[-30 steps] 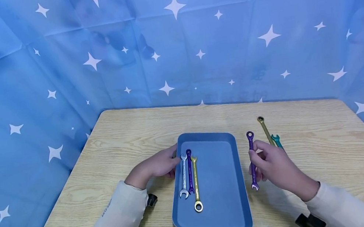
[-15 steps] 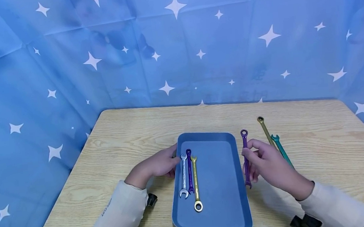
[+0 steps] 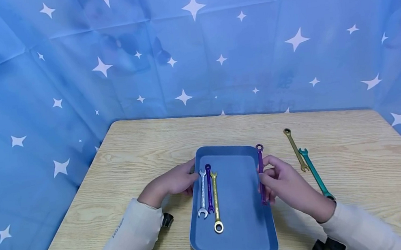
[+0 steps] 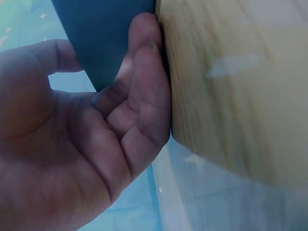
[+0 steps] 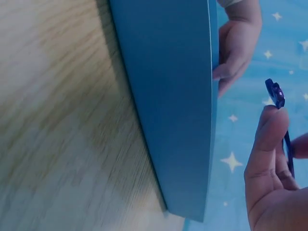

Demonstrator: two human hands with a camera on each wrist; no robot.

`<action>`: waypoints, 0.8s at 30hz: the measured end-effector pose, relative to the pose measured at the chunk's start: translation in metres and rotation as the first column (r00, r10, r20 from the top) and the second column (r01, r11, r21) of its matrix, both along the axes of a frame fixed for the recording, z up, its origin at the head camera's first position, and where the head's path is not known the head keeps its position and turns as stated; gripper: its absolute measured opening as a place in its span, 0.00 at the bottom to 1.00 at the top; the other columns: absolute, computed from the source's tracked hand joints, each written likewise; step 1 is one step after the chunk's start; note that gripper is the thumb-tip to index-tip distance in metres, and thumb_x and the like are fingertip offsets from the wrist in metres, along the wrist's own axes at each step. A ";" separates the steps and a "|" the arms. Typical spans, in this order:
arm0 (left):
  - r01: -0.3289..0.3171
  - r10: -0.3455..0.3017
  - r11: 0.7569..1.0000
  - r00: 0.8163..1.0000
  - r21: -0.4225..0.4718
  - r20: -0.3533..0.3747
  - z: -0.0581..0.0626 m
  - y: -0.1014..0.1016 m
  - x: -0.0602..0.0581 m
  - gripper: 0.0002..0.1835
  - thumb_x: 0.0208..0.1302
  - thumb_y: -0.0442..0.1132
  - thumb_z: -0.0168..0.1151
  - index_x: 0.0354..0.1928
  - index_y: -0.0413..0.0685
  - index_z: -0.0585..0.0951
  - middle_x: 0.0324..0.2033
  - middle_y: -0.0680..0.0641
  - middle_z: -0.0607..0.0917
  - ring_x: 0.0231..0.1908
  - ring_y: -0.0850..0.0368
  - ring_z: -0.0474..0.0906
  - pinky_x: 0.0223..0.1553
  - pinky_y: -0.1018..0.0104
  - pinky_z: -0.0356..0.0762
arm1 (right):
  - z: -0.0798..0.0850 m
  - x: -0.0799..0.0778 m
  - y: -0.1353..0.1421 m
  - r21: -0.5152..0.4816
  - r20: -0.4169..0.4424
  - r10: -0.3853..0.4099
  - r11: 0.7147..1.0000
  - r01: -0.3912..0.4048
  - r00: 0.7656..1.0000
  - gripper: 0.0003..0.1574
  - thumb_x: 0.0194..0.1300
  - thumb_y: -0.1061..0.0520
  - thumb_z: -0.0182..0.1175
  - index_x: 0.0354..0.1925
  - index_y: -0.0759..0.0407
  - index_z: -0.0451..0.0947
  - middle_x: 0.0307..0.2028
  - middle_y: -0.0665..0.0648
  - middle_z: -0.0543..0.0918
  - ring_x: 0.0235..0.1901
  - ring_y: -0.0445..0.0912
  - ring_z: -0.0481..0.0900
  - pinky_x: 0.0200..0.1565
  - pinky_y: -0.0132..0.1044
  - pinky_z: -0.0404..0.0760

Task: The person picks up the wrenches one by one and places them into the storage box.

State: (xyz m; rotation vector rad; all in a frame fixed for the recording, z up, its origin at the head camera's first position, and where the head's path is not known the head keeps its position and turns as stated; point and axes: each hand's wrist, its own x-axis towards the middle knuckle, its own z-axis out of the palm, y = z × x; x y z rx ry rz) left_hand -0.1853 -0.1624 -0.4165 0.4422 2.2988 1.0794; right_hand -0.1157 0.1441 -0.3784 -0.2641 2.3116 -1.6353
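Note:
My right hand pinches a purple wrench upright in the head view, over the right rim of a blue tray. In the right wrist view that wrench shows above the fingers, apart from the tray's side wall. My left hand grips the tray's left rim, thumb over the edge; the left wrist view shows curled fingers under the tray wall. Inside the tray lie a silver wrench, a second purple wrench and a gold wrench, side by side at the left.
On the wooden table, right of the tray, lie a bronze-gold wrench and a green wrench, close together. The green one's lower end is near the right sleeve. A blue star-patterned cloth hangs behind the table.
My right hand has moved left with the purple wrench, from beside the tray to over its right rim. More of the green and bronze-gold wrenches now shows. The left hand stays put.

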 end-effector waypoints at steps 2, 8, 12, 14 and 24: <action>0.001 -0.001 1.000 1.000 -0.001 -0.002 0.000 0.000 0.000 0.34 0.76 0.41 0.43 0.80 0.61 0.49 0.33 0.47 0.84 0.26 0.52 0.82 0.31 0.59 0.82 | 0.000 0.000 -0.003 -0.014 0.016 0.012 1.000 -0.012 1.000 0.12 0.74 0.62 0.50 0.51 0.69 0.65 0.23 0.61 0.78 0.17 0.50 0.79 0.22 0.45 0.83; 0.001 -0.001 1.000 1.000 -0.001 -0.006 0.000 0.000 0.000 0.34 0.75 0.41 0.43 0.80 0.61 0.50 0.33 0.46 0.84 0.26 0.52 0.82 0.31 0.59 0.82 | -0.003 -0.001 -0.012 -0.001 0.046 0.068 0.998 -0.068 0.997 0.18 0.73 0.61 0.52 0.55 0.69 0.62 0.23 0.61 0.78 0.18 0.52 0.81 0.24 0.47 0.84; -0.003 0.003 1.000 1.000 -0.004 -0.007 0.000 0.000 0.000 0.34 0.76 0.41 0.43 0.80 0.63 0.49 0.35 0.46 0.84 0.26 0.52 0.82 0.31 0.59 0.82 | -0.005 -0.001 -0.018 -0.002 0.054 0.114 0.993 -0.114 0.992 0.22 0.71 0.63 0.53 0.57 0.70 0.58 0.26 0.61 0.80 0.20 0.53 0.82 0.23 0.47 0.84; -0.004 0.003 1.000 1.000 -0.009 -0.009 0.000 0.000 0.000 0.34 0.76 0.41 0.43 0.80 0.63 0.49 0.35 0.46 0.83 0.26 0.51 0.82 0.31 0.59 0.82 | -0.006 -0.001 -0.022 -0.006 0.057 0.132 0.991 -0.132 0.990 0.22 0.70 0.64 0.54 0.57 0.70 0.57 0.26 0.61 0.80 0.20 0.54 0.83 0.23 0.46 0.84; -0.004 0.004 1.000 1.000 -0.018 -0.007 -0.001 0.000 0.000 0.34 0.76 0.41 0.43 0.80 0.62 0.49 0.34 0.46 0.83 0.26 0.51 0.82 0.30 0.59 0.82 | -0.017 -0.001 -0.035 0.016 0.065 0.175 0.984 -0.177 0.982 0.29 0.68 0.64 0.59 0.60 0.69 0.57 0.26 0.58 0.79 0.21 0.51 0.82 0.23 0.44 0.84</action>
